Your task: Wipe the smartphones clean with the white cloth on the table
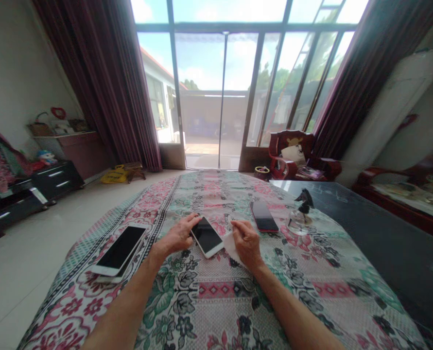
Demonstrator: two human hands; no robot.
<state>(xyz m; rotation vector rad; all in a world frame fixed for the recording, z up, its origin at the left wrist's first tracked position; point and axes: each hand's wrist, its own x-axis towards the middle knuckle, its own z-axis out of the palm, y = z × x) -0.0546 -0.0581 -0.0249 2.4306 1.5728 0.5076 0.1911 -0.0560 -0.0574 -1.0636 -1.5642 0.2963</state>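
A white-framed smartphone with a dark screen lies tilted at the middle of the patterned tablecloth. My left hand grips its left edge, fingers at the upper left corner. On the other side, my right hand is closed on a white tissue, just right of the phone. Part of the tissue hangs below my fingers. Beyond the right hand lies a phone with a red edge, screen dark. Left of my left forearm, a larger white phone rests on top of another pale device, mostly hidden.
A clear round holder with a black figure stands on the right of the tablecloth. A dark table adjoins on the right. Beyond are a red wooden chair, glass doors and a yellow bag on the floor.
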